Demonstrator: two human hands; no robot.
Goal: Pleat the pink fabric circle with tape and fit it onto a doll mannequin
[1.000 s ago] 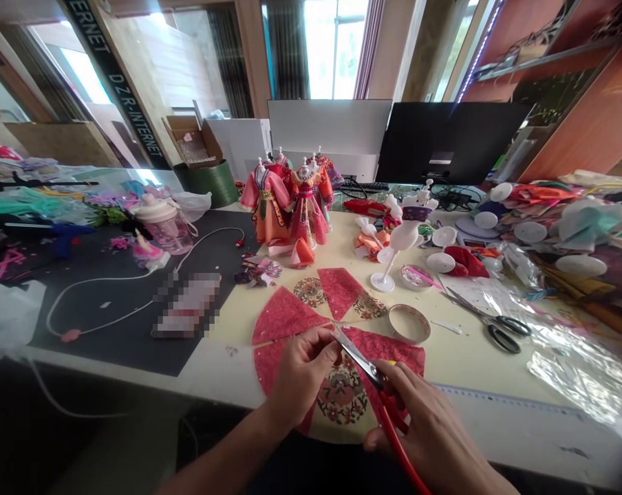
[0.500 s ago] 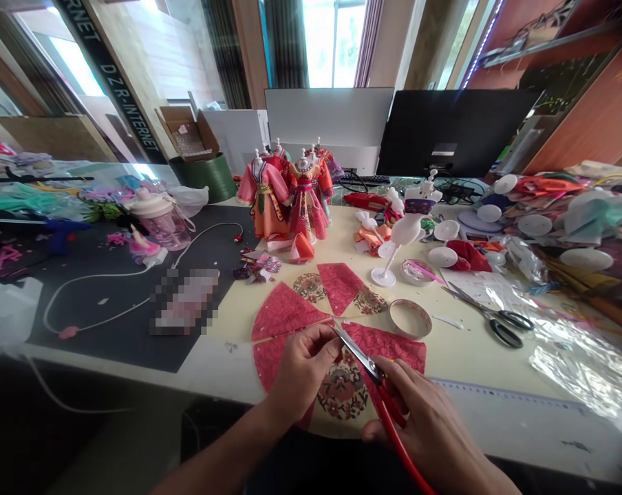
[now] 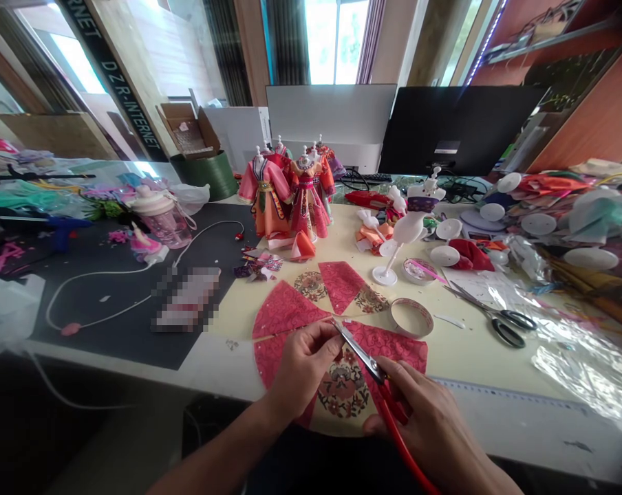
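Round pieced fabric (image 3: pixel 285 306) lies on the table before me, its red wedges alternating with beige panels (image 3: pixel 344 392) that carry floral medallions. Gaps separate some of its wedges. Near its centre, my left hand (image 3: pixel 301 364) is closed in a pinch on the fabric's edge; the fingers hide exactly what lies between them. My right hand (image 3: pixel 424 405) grips red-handled scissors (image 3: pixel 363 356), whose blades point up and left, with the tips beside my left fingertips at the fabric's centre. The blades look nearly closed. Part of the near fabric lies under both hands.
A tape roll (image 3: pixel 411 318) lies right of the fabric, black-handled scissors (image 3: pixel 497 317) farther right. Behind stand dressed doll forms (image 3: pixel 307 199) and a white stand (image 3: pixel 386 276). A ruler (image 3: pixel 501 395) runs along the front edge. Left are a phone (image 3: pixel 190 299), a cable and a cup (image 3: pixel 161 220).
Both hands keep nearly the same place and grip. The scissor blades appear slightly closer together. The whole view has shifted a little.
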